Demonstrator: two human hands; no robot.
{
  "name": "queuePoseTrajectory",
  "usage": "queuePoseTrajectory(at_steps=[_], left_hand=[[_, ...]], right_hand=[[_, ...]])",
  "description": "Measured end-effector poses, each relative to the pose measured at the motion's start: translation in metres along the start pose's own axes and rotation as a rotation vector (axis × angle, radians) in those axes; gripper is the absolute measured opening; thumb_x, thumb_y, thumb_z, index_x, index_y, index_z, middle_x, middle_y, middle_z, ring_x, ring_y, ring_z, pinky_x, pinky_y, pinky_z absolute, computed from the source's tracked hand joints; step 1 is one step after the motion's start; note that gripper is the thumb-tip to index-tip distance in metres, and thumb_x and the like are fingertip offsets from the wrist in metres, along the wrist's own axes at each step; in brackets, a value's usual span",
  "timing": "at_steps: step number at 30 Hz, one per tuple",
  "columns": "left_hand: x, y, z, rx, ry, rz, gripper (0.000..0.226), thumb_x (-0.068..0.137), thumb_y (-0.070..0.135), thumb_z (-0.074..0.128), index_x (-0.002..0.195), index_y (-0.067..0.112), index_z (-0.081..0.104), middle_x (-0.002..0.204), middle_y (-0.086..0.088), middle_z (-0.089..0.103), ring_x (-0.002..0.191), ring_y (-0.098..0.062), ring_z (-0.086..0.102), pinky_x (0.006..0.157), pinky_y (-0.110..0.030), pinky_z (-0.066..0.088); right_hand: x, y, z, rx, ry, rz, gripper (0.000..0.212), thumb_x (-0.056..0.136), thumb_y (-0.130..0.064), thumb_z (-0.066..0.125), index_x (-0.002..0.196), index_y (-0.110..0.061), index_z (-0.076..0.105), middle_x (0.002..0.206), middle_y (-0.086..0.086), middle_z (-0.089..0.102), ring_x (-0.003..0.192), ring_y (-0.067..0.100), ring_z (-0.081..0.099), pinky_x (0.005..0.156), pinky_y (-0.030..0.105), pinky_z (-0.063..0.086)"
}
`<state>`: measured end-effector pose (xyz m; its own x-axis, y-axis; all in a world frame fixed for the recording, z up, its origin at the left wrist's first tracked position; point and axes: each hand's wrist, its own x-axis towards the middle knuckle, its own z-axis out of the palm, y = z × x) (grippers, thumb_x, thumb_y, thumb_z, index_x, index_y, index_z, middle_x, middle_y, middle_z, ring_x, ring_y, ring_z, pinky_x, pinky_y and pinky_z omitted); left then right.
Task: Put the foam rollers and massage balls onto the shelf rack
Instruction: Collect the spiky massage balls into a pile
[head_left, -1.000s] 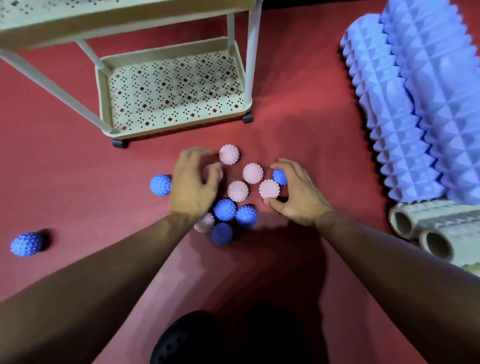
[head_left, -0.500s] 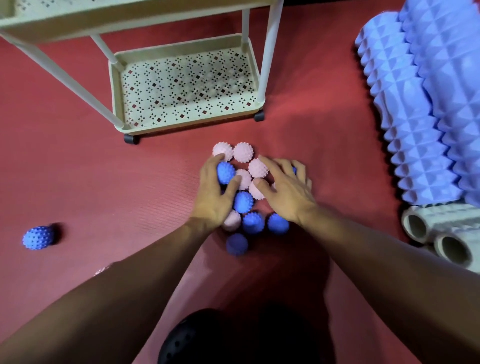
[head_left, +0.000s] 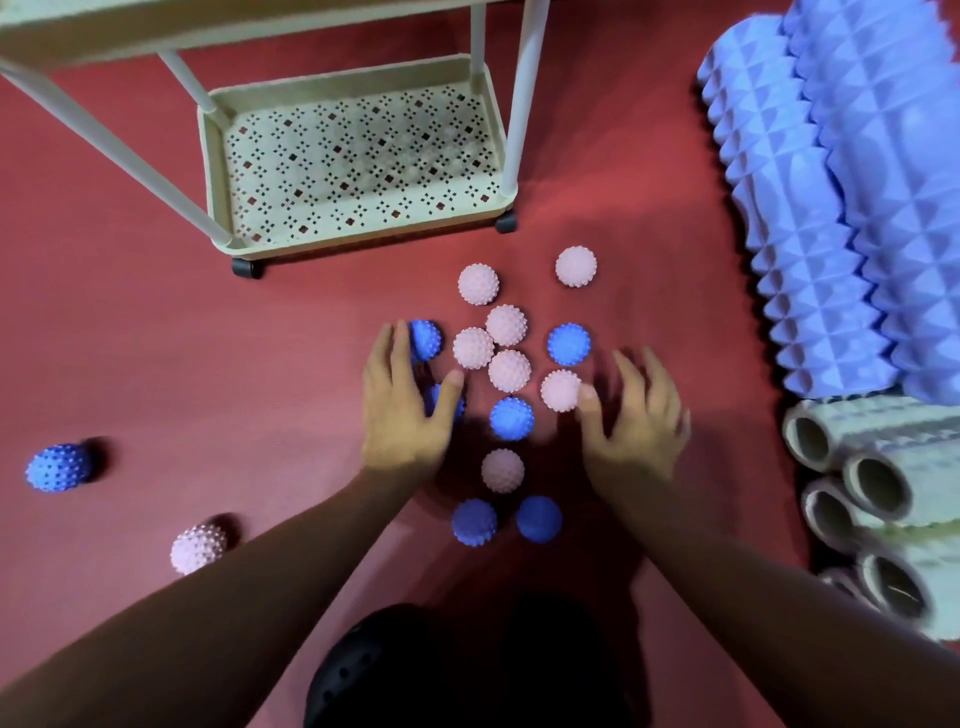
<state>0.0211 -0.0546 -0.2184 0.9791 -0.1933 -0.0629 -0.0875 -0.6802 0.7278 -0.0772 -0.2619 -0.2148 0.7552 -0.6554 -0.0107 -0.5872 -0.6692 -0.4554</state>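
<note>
Several spiky massage balls, pink (head_left: 509, 370) and blue (head_left: 511, 418), lie scattered on the red mat in front of the cream shelf rack (head_left: 358, 240). My left hand (head_left: 400, 410) lies flat at the left of the cluster, its fingertips against one blue ball (head_left: 426, 339) and its thumb over another (head_left: 445, 402). My right hand (head_left: 636, 415) hovers with spread fingers at the right, its thumb touching a pink ball (head_left: 560, 391). Neither hand holds a ball. Purple foam rollers (head_left: 831, 208) and cream rollers (head_left: 883, 493) lie at the right.
A stray blue ball (head_left: 58, 466) and a stray pink ball (head_left: 198, 548) sit on the mat (head_left: 130, 338) at the left. The rack's upper tray (head_left: 156, 26) overhangs at top left. A dark perforated object (head_left: 358, 670) lies at the bottom between my arms.
Both hands have drawn apart from the tight cluster and opened. The balls have spread out, one pink ball rolling toward the rack's right side.
</note>
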Motion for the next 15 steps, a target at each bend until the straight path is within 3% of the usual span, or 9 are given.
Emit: queuePoseTrajectory(at_steps=[3,5,7,10,12,15], left_hand=[[-0.069,0.0,-0.007,0.106,-0.167,0.295,0.077,0.091,0.059,0.058,0.152,0.014,0.043,0.16,-0.01,0.032,0.146,-0.027,0.033,0.119,-0.043,0.028],[-0.104,-0.011,0.0,0.228,-0.351,0.545,0.077,0.089,0.064,0.058,0.15,0.019,0.047,0.16,-0.008,0.035,0.147,-0.029,0.035,0.116,-0.054,0.032],[-0.122,-0.024,0.017,0.345,-0.399,0.697,0.069,0.091,0.059,0.06,0.148,0.023,0.049,0.159,-0.009,0.035,0.143,-0.032,0.041,0.114,-0.057,0.034],[-0.117,-0.024,0.033,0.363,-0.301,0.595,0.05,0.093,0.043,0.058,0.139,0.025,0.049,0.152,-0.008,0.037,0.118,-0.035,0.059,0.097,-0.048,0.047],[-0.108,-0.021,0.037,0.287,-0.27,0.546,0.044,0.093,0.039,0.058,0.133,0.022,0.049,0.146,-0.009,0.039,0.104,-0.035,0.063,0.087,-0.045,0.054],[-0.098,-0.015,0.035,0.162,-0.256,0.519,0.046,0.093,0.04,0.059,0.131,0.015,0.049,0.138,-0.013,0.043,0.114,-0.031,0.057,0.108,-0.034,0.044]], right_hand=[[-0.03,0.04,-0.005,-0.211,-0.05,-0.004,0.06,0.093,-0.063,0.045,0.136,-0.024,0.056,0.148,0.005,0.049,0.132,0.033,0.046,0.106,0.057,0.038],[-0.034,0.051,-0.009,-0.315,-0.054,0.008,0.055,0.095,-0.062,0.045,0.125,-0.018,0.06,0.132,0.008,0.055,0.117,0.036,0.051,0.09,0.052,0.046],[-0.032,0.05,-0.011,-0.361,-0.048,0.002,0.046,0.098,-0.056,0.05,0.112,-0.014,0.059,0.115,0.012,0.055,0.105,0.037,0.051,0.074,0.049,0.05],[-0.032,0.045,-0.014,-0.293,-0.081,-0.005,0.037,0.097,-0.05,0.057,0.103,-0.014,0.055,0.109,0.011,0.052,0.101,0.035,0.055,0.06,0.046,0.05],[-0.024,0.038,-0.013,-0.173,-0.066,0.012,0.031,0.097,-0.048,0.058,0.103,-0.018,0.057,0.109,0.006,0.055,0.1,0.033,0.059,0.065,0.045,0.05],[-0.007,0.023,-0.003,0.129,0.003,0.072,0.028,0.099,-0.046,0.052,0.102,-0.019,0.061,0.105,0.003,0.06,0.097,0.029,0.062,0.082,0.041,0.049]])
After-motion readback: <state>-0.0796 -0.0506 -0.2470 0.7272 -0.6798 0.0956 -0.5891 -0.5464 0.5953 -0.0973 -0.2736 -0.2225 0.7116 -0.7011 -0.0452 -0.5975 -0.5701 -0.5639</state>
